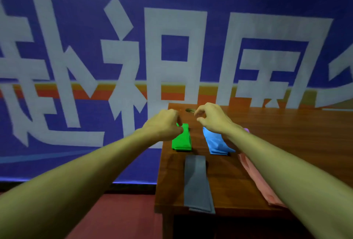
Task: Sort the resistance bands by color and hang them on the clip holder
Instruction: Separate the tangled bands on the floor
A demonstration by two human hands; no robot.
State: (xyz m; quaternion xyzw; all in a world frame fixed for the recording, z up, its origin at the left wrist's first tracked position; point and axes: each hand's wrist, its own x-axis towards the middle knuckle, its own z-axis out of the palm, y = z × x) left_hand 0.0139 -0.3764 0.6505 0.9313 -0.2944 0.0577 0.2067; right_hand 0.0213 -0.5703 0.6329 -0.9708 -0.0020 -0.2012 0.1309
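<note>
Counter (286, 133) carries five bands. Grey band (196, 181) is laid lengthwise, its end overhanging the near edge; it could be knocked off by a forearm. Pink band (256, 179) is partly hidden under the right forearm and may be dragged. Blue band (215, 143) and green band (182, 141) are set side by side towards the far edge; a purple band (246, 129) is barely seen. Left hand (164, 125) is curled over the green band; grip cannot be told. Right hand (212, 118) is curled, nothing seen held. No clip holder is seen.
</note>
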